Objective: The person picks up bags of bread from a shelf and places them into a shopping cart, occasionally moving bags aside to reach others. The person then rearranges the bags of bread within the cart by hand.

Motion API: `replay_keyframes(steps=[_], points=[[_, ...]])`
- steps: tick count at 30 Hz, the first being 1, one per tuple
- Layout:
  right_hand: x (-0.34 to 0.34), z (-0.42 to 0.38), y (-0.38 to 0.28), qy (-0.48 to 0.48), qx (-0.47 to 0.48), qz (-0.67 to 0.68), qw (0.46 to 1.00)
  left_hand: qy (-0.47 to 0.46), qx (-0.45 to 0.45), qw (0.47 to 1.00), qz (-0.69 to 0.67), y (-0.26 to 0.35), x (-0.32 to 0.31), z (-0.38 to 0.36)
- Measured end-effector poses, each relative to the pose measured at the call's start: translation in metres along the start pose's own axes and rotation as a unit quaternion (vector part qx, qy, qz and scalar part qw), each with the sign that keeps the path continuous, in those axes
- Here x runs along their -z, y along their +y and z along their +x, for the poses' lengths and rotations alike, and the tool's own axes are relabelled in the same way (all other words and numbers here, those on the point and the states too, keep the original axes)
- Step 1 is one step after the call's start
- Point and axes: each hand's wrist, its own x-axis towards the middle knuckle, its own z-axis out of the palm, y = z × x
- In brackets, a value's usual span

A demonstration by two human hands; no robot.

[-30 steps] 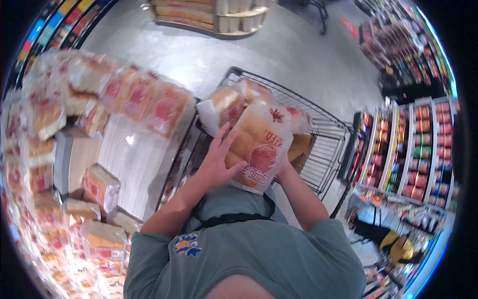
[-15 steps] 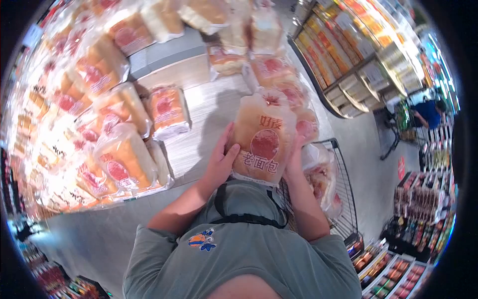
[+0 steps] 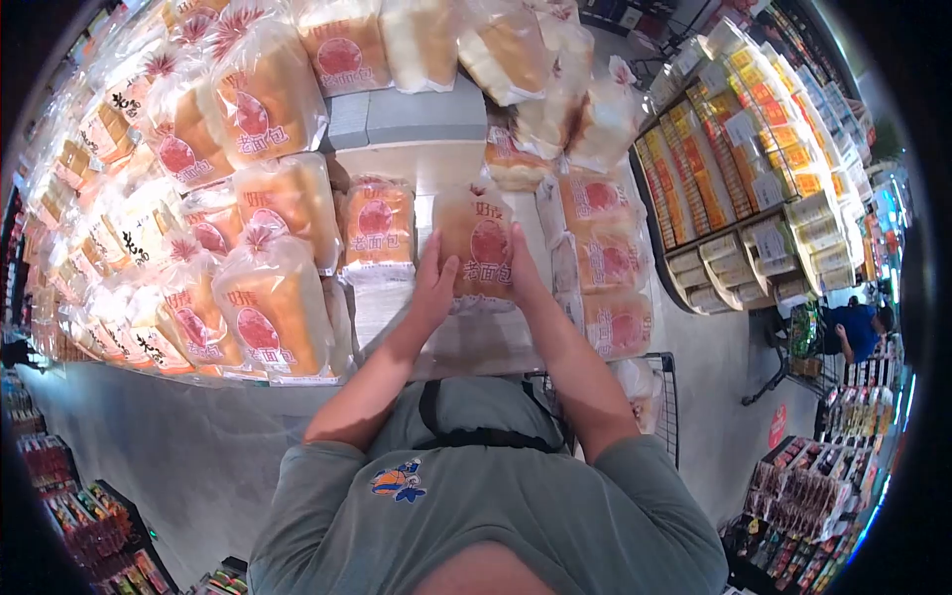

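Note:
A bagged loaf of bread (image 3: 478,213) with red print is held between my two hands over the pale display table (image 3: 387,315). My left hand (image 3: 433,285) presses on the loaf's left side, thumb toward the front. My right hand (image 3: 522,270) grips the right side. Left of them a similar bagged loaf (image 3: 378,228) lies on the table. To the right runs a column of bagged loaves (image 3: 613,263) with the same red print. The fingertips behind the loaf are hidden.
Many bagged loaves (image 3: 263,317) are stacked on the left, others along the back around a grey riser block (image 3: 421,117). A wire shopping cart (image 3: 670,397) holding bagged bread stands at my right. Beyond is a curved shelf unit (image 3: 694,169). A person in blue (image 3: 861,332) stands by another cart.
Both hands have carried the bagged loaf away from my body and to the left, out over the table. The view has shifted, showing more of the stacked loaves.

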Motion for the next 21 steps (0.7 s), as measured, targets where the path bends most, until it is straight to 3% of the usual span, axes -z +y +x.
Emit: replay_keyframes(steps=[2,3,4,5,7,8,10,15,21], points=[[-0.007,0.014,0.000,-0.005,-0.036,0.010,0.999,0.015,-0.006,0.997,0.081,0.002,0.003,0.003],[-0.008,0.021,0.008,0.090,0.018,-0.139,0.986,0.027,-0.011,0.987,0.158,0.009,0.004,0.002],[-0.007,0.028,0.014,0.183,0.070,-0.284,0.938,0.026,-0.008,0.987,0.160,0.015,0.003,0.000],[0.002,0.034,0.023,0.183,0.068,-0.283,0.939,0.040,-0.042,0.975,0.215,0.023,0.002,0.000],[0.022,0.044,0.046,0.157,0.161,-0.430,0.875,0.054,-0.073,0.958,0.270,0.035,-0.001,0.005],[0.019,0.044,0.048,0.155,0.158,-0.429,0.876,0.031,-0.095,0.946,0.308,0.040,-0.002,0.008],[0.013,0.044,0.053,0.158,0.210,-0.525,0.810,0.008,-0.112,0.932,0.345,0.043,-0.008,0.016],[0.002,0.040,0.050,0.167,0.210,-0.521,0.810,-0.042,-0.063,0.873,0.482,0.031,-0.015,0.036],[0.010,0.043,0.052,0.169,0.217,-0.521,0.808,-0.058,-0.045,0.863,0.500,0.031,-0.019,0.041]])
